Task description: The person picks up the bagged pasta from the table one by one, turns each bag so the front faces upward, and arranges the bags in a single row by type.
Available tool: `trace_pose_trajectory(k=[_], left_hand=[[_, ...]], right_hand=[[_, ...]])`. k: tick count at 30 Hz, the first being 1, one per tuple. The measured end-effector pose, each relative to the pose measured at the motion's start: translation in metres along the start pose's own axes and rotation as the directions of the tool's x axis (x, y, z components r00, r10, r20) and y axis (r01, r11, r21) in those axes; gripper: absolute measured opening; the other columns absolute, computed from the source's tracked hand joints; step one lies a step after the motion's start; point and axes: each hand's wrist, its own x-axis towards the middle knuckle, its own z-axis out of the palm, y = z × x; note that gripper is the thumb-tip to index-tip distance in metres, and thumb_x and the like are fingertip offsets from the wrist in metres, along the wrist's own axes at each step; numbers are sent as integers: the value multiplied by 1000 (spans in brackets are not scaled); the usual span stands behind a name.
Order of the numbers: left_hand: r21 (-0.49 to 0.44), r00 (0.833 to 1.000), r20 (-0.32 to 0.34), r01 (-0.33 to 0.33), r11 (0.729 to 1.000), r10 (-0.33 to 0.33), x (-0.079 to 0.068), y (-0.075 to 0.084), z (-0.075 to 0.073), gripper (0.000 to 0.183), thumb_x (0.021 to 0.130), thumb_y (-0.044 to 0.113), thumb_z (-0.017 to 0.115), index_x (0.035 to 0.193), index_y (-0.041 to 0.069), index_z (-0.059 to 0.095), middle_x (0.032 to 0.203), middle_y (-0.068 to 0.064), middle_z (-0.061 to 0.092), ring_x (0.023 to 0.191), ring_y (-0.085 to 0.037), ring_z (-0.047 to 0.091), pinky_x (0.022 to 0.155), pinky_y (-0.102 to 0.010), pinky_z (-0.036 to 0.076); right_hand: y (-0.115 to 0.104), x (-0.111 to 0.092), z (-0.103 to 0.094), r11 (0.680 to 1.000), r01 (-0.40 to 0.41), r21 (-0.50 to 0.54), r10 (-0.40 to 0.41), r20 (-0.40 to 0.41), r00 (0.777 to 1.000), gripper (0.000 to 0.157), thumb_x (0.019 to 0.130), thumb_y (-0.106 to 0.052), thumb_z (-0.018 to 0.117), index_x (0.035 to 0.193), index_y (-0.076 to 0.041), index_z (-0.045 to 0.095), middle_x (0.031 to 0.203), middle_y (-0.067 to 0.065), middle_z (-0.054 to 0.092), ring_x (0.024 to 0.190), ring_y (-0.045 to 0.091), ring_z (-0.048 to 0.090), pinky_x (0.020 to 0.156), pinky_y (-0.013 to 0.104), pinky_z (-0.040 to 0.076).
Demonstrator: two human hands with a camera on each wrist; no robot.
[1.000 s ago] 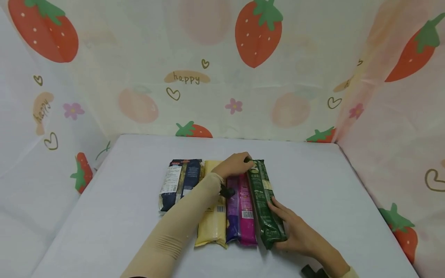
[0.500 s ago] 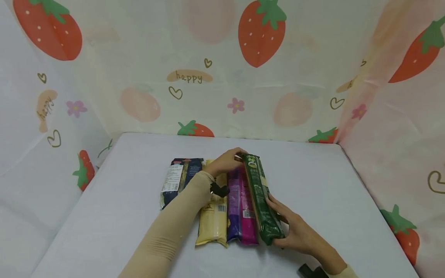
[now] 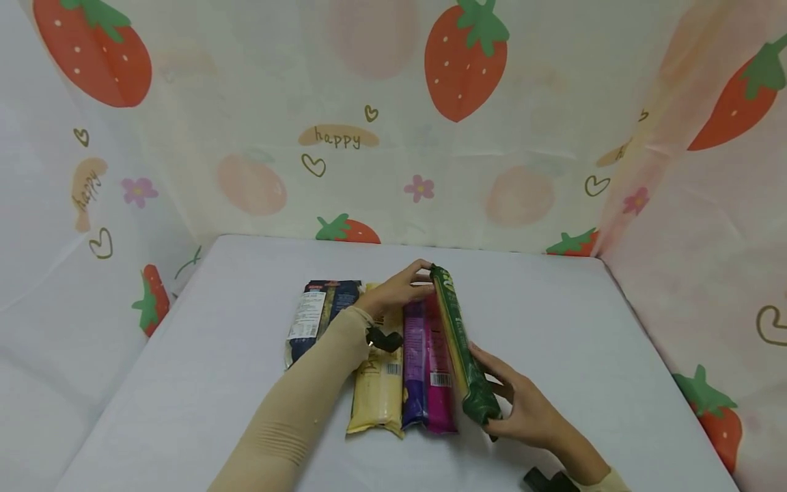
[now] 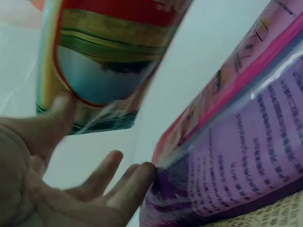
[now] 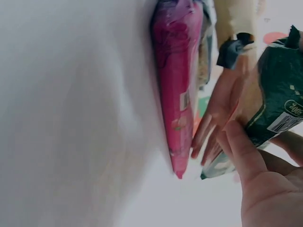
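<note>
A long green food packet (image 3: pixel 456 328) is tilted up on its side in the head view, its far end raised. At that end, my left hand (image 3: pixel 396 290) pinches it. The left wrist view shows the thumb on the packet's red and yellow printed face (image 4: pixel 104 71), other fingers spread below. My right hand (image 3: pixel 522 403) grips the near end between thumb and fingers; the right wrist view shows them around the green wrapper (image 5: pixel 279 90). Just left lies a purple and pink packet (image 3: pixel 427 376), close to the left fingertips in the left wrist view.
A yellow packet (image 3: pixel 376 400) lies beside the purple one, partly under the left forearm (image 3: pixel 301 403). Farther left is a navy packet (image 3: pixel 322 307) with a white label. All rest on a white tabletop (image 3: pixel 572 328), with strawberry-print cloth walls (image 3: pixel 381 184) around it.
The green packet has been lifted at its far end and rolled onto its side, so less of its front shows. Both hands have moved slightly with it; the other packets stay put.
</note>
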Motion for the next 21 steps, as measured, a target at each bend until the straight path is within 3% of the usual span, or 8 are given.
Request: trace_pose_trajectory(k=[3, 8, 15, 21], left_hand=[[-119, 999, 29, 16, 993, -13, 1, -2, 1, 49, 116, 9, 49, 159, 8, 26, 167, -31, 33, 153, -43, 41, 123, -49, 42], [-196, 1000, 27, 13, 980, -8, 1, -1, 4, 49, 117, 15, 47, 160, 17, 24, 163, -27, 40, 139, -44, 56, 115, -53, 50], [-208, 998, -48, 38, 977, -49, -3, -2, 7, 58, 116, 22, 52, 165, 22, 23, 167, -27, 28, 131, -45, 60, 105, -52, 57], [-220, 991, -128, 20, 975, -49, -4, -6, 8, 61, 115, 21, 55, 167, 18, 23, 161, -28, 36, 133, -43, 59, 109, -55, 53]], right_hand=[[-2, 3, 0, 999, 5, 46, -4, -13, 1000, 107, 83, 5, 88, 171, -8, 28, 169, 26, 33, 148, 5, 45, 110, 24, 50], [-5, 6, 0, 998, -13, 67, 16, -41, 999, 103, 85, 2, 88, 170, -13, 31, 165, 24, 39, 146, 7, 48, 110, 25, 50], [-8, 7, -1, 998, -41, -47, 36, -104, 994, 94, 86, -6, 90, 166, -14, 41, 155, 18, 57, 128, 16, 66, 101, 31, 59], [-7, 7, -2, 998, -42, -39, 38, -103, 994, 90, 88, -5, 88, 165, -10, 42, 152, 19, 59, 124, 16, 67, 100, 30, 59]])
